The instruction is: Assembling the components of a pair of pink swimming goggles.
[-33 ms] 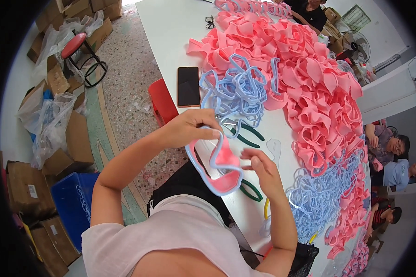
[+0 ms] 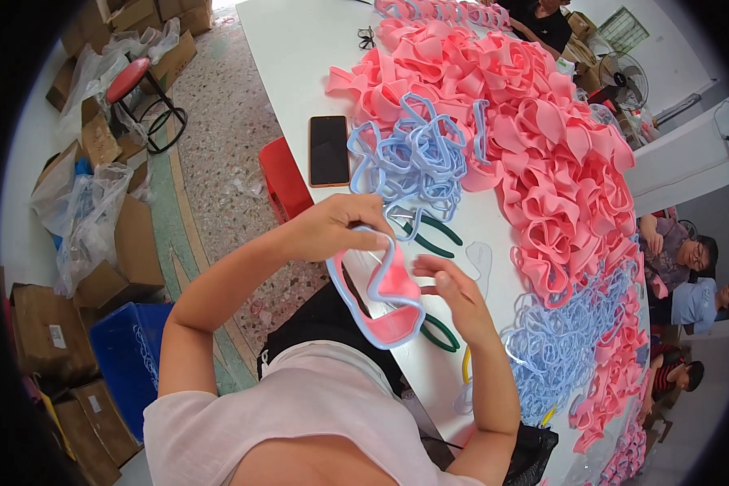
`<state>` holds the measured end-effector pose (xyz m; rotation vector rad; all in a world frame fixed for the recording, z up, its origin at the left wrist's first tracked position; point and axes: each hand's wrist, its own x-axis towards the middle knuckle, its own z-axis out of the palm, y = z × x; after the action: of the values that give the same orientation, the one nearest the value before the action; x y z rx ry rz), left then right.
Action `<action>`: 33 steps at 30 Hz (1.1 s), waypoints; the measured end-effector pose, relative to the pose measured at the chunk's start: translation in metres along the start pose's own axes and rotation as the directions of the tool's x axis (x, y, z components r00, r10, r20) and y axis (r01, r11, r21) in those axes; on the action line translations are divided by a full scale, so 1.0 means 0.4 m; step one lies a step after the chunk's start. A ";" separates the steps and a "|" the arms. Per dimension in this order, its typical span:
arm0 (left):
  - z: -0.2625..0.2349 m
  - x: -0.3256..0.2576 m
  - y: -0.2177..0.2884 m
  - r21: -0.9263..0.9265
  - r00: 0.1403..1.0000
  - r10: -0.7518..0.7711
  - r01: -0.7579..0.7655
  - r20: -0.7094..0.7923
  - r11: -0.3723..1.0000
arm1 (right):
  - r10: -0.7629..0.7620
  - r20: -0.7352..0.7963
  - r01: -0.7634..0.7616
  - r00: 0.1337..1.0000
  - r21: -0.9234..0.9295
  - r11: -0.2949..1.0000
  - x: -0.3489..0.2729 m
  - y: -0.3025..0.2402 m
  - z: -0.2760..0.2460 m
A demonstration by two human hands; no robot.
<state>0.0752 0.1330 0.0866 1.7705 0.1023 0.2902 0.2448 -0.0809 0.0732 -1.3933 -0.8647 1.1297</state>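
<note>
My left hand (image 2: 350,225) is closed on the upper end of a loop-shaped pink band with light-blue rubbery edging (image 2: 381,283). The band hangs toward me with its wavy outline open in the middle. Just right of it, my right hand (image 2: 454,293) is raised with fingers apart, holding nothing; whether a fingertip touches the band I cannot tell. Beyond the hands lie green-handled pliers (image 2: 439,235), and a second green handle (image 2: 441,334) shows partly behind the band. A clear curved plastic piece (image 2: 478,261) lies beside my right hand.
Light-blue loops (image 2: 409,158) and a dark phone (image 2: 330,151) lie ahead on the white table (image 2: 287,61). A large heap of pink bands (image 2: 535,146) and a tangle of blue loops (image 2: 555,348) fill the right side. A red stool (image 2: 282,180) stands at the table's left edge.
My right hand has shifted slightly up and left, nearer the band. My left hand and the band have moved only a little.
</note>
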 end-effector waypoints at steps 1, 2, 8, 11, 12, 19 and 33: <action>0.008 0.010 0.010 -0.003 1.000 0.002 -0.002 0.004 1.000 | 0.001 -0.005 -0.001 1.000 -0.001 1.000 0.009 0.002 0.012; 0.015 0.020 0.020 0.026 0.998 0.020 -0.021 0.065 0.999 | 0.070 0.080 -0.067 0.994 -0.035 0.997 0.015 0.006 0.023; 0.034 0.028 -0.009 0.188 0.998 0.060 -0.054 -0.025 0.981 | 0.053 -0.112 -0.063 0.992 -0.089 0.994 0.044 0.057 0.068; 0.084 -0.013 -0.033 0.420 0.889 0.232 -0.049 -0.396 0.906 | 0.025 -0.288 -0.054 0.957 -0.093 0.994 0.058 0.063 0.075; 0.115 -0.034 -0.030 0.347 0.869 0.143 0.035 -0.474 0.937 | 0.021 -0.323 -0.043 0.946 -0.061 0.997 0.063 0.070 0.071; 0.177 -0.058 -0.058 0.185 0.803 0.085 0.032 -0.591 0.982 | -0.004 -0.369 0.021 0.929 0.043 0.999 0.074 0.057 0.104; 0.074 -0.064 -0.040 0.286 0.821 0.029 0.165 -0.569 0.944 | 0.046 0.188 0.192 0.981 -0.973 -0.130 -0.166 0.162 -0.092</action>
<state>0.0592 0.1025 0.0616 1.9461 0.6796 0.7852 0.2556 -0.1635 0.0184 -2.4419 -2.2335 0.1828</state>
